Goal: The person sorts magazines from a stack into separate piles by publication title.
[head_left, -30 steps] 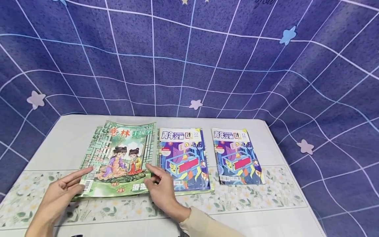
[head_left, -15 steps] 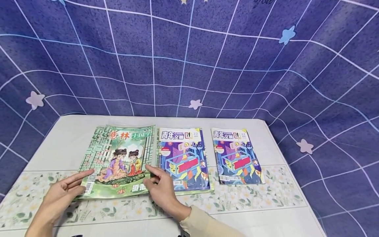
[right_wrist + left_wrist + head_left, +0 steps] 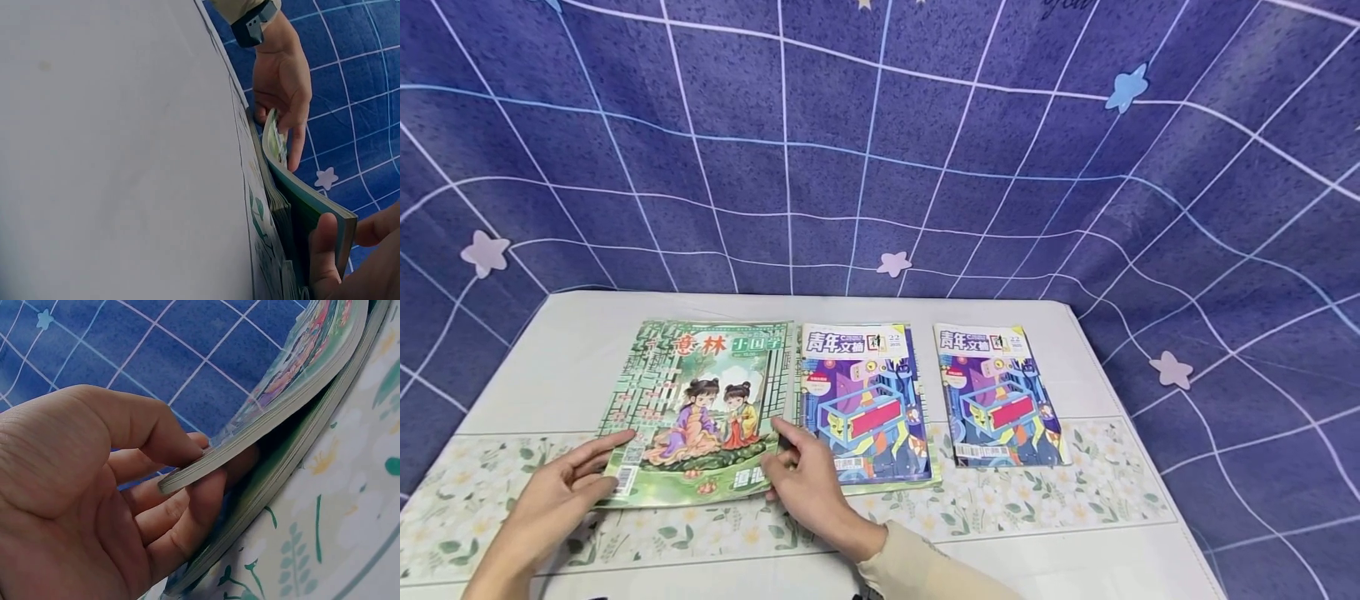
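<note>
A green magazine, its cover showing two children in robes, is held by both hands at the left of the table. My left hand pinches its near left corner; in the left wrist view the thumb is on top and fingers lie below. At the near right edge, my right hand grips it between thumb and fingers. Both wrist views show its near edge curved up, with a gap above another magazine beneath. From the head view that lower one is almost wholly covered.
Just right of the green magazine lies a purple-blue magazine on top of a green-edged one. A matching purple-blue magazine lies farther right. The white table has a flowered band, and a blue star-patterned cloth hangs behind.
The far edge of the green magazine has come down and the magazine has slid slightly left and nearer, covering more of the one beneath. Both hands have kept their hold and barely shifted.
</note>
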The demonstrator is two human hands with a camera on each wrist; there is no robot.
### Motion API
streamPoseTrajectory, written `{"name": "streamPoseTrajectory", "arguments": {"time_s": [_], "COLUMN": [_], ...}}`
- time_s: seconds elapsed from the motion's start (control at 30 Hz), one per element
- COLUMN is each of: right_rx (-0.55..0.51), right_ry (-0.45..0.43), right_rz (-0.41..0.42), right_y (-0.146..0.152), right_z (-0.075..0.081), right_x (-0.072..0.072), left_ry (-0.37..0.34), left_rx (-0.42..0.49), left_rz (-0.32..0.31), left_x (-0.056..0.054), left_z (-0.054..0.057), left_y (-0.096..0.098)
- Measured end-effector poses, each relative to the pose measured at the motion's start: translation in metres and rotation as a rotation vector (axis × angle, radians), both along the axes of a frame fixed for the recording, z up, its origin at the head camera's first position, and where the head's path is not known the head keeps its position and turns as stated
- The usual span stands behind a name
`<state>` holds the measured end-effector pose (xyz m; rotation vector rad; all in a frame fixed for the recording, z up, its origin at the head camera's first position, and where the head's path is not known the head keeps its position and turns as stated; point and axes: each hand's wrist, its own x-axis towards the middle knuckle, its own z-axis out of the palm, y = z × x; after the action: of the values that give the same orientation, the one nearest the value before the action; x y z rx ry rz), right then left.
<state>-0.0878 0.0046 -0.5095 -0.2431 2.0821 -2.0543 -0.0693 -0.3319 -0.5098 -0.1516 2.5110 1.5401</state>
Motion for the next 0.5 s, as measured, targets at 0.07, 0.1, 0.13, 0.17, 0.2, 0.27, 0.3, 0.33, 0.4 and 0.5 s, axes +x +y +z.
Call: {"name": "streamPoseTrajectory", "arguments": {"time_s": [0.07, 0.1, 0.13, 0.17, 0.2, 0.27, 0.3, 0.33, 0.4, 0.5], "right_rx": [0.025, 0.033, 0.036, 0.037, 0.03, 0.018, 0.01, 0.003, 0.001, 0.013], "right_ry": [0.008, 0.011, 0.01, 0.009, 0.005, -0.003, -0.007, -0.001, 0.005, 0.019], "right_rz": [0.011, 0.015, 0.02, 0.022, 0.024, 0.027, 0.027, 0.029, 0.032, 0.041], "right_y": [0.0006, 0.0009, 0.0012, 0.0014, 0.0015, 0.0015, 0.0014, 0.0016, 0.0015, 0.0014], "right_z": [0.001, 0.0015, 0.0019, 0.0022, 0.0024, 0.0027, 0.0028, 0.0027, 0.0023, 0.0016], "right_x": [-0.0004, -0.0005, -0.0006, -0.0006, -0.0006, -0.0004, -0.0004, -0.0002, -0.0003, -0.0006], "left_ry": [0.043, 0.054, 0.056, 0.057, 0.054, 0.039, 0.036, 0.039, 0.037, 0.016], "left_rx": [-0.007, -0.009, -0.011, -0.008, -0.009, -0.005, -0.01, -0.023, -0.059, -0.127], "left_rz": [0.005, 0.012, 0.015, 0.021, 0.027, 0.041, 0.043, 0.041, 0.041, 0.041], "left_x": [0.0026, 0.0037, 0.0046, 0.0054, 0.0059, 0.0063, 0.0063, 0.006, 0.0051, 0.004], "left_z": [-0.0011, -0.0015, -0.0018, -0.002, -0.002, -0.0015, -0.0011, -0.0007, 0.0001, 0.0009], "left_y": [0.0013, 0.0019, 0.0019, 0.0019, 0.0017, 0.0009, 0.0006, 0.0004, -0.0001, -0.0018]}}
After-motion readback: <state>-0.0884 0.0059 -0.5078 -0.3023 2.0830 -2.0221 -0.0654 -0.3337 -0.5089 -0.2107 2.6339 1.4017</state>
